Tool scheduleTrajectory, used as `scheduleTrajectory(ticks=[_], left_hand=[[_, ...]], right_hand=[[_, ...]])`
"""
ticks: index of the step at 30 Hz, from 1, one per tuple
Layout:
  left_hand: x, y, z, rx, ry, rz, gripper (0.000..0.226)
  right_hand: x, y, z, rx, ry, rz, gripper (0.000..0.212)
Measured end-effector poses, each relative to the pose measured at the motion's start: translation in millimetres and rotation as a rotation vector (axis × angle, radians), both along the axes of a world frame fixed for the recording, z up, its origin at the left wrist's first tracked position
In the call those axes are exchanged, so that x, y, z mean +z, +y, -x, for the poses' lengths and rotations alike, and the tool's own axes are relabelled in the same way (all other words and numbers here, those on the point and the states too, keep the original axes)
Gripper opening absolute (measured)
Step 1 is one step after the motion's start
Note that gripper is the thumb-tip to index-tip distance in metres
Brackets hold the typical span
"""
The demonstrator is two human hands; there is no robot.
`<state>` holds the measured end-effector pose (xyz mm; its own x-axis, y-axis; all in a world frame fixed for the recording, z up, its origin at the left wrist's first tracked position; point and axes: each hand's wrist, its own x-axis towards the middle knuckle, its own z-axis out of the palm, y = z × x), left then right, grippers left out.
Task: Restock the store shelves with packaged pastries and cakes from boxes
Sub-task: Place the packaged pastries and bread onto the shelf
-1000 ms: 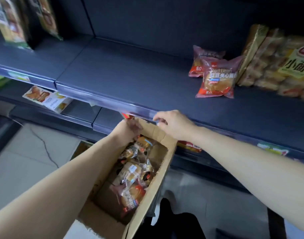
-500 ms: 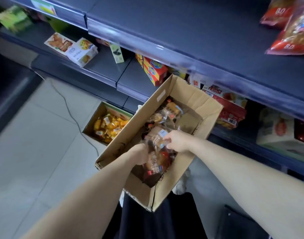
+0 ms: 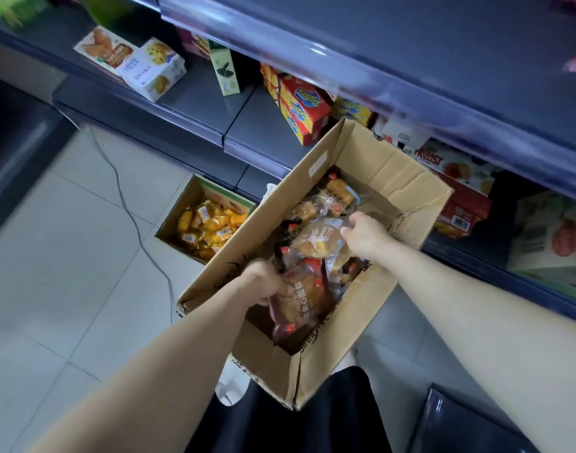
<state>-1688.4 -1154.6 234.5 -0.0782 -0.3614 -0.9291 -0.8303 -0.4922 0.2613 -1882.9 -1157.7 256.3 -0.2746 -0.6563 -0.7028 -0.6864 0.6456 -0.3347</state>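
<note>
Left hand (image 3: 265, 282) now gripping red pack (image 3: 301, 302), right hand (image 3: 366, 237) pinching bun pack (image 3: 316, 238), tiled floor (image 3: 67, 256)

The left forearm (image 3: 169, 371) and right forearm (image 3: 476, 305) are bare up to the frame edge, slim and smooth. They end in the left hand (image 3: 267, 282) and right hand (image 3: 365, 237). Near, between them, hangs a black garment (image 3: 280, 420) of plain matte cloth, skirt or trousers unclear.

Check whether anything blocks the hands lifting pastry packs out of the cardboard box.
Nothing visible does: the left hand grips the red pack, the right hand the clear bun pack, and the box is open-topped.
</note>
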Motion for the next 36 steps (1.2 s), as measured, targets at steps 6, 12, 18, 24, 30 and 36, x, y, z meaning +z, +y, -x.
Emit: scheduleTrajectory(ticks=[6,12,18,24,30,36], left_hand=[[92.1,-42.2,-0.4,-0.276,-0.025,0.168,0.036],[193.4,-80.3,-1.4,0.032,0.274,0.236,0.030],[244.5,-104.4,34.7,0.264,0.573,0.265,0.012],[274.7,-114.9,96.7,0.261,0.766,0.256,0.010],[294.6,-104.3,156.3,0.237,0.899,0.210,0.005],[296.7,-100.4,195.2,0.220,0.899,0.193,0.004]], right_hand=[[47.4,-14.5,6.0,0.069,-0.025,0.054,0.036],[127.7,-28.8,26.9,-0.029,-0.084,0.269,0.027],[225.2,-30.4,64.9,-0.396,-0.388,0.437,0.044],[280.6,-14.4,119.1,-0.512,-0.375,0.594,0.047],[301.8,1.2,161.4,-0.621,-0.444,0.668,0.057],[311.8,16.8,190.1,-0.629,-0.481,0.707,0.032]])
